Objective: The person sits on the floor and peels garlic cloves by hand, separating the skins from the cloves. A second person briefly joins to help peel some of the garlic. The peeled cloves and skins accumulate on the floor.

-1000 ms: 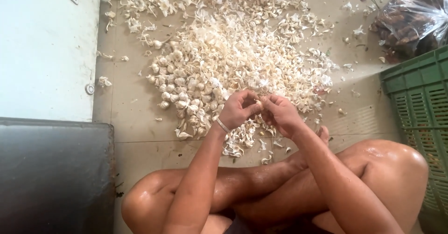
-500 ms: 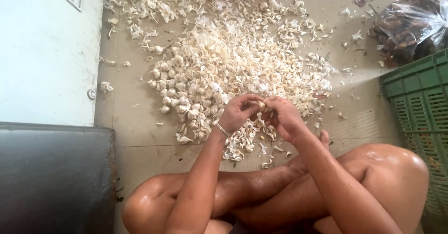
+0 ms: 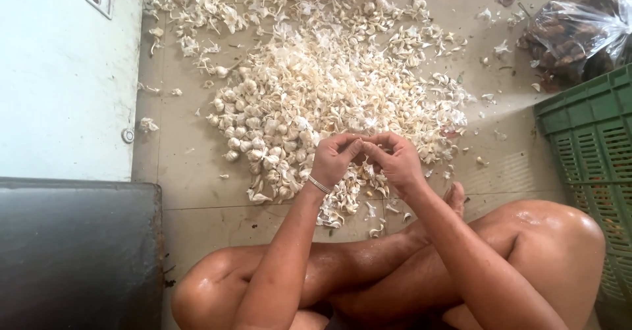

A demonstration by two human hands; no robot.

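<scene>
- Beige tiled floor [image 3: 197, 172] carries everything, with a person sitting cross-legged on it, knees wide under both arms.
- Left hand [image 3: 334, 160] is curled, fingertips pinched together, a thin bangle [image 3: 319, 184] at its wrist.
- Right hand [image 3: 395, 161] is curled the same way, its fingertips meeting those of the left hand; a small pale garlic piece [image 3: 361, 144] sits pinched between the two (too small to tell whether clove or skin).
- Just beyond and beneath the hands spreads a big heap of garlic [image 3: 316, 93], whole bulbs mostly toward the left hand's side, loose papery skins farther out.
- Well off to the right hand's side stands a green plastic crate [image 3: 586, 145]; beyond it lies a clear plastic bag [image 3: 573, 30] of dark contents.
- Off to the left hand's side stand a white cabinet [image 3: 59, 73] and, nearer the person, a dark grey box [image 3: 72, 251].
</scene>
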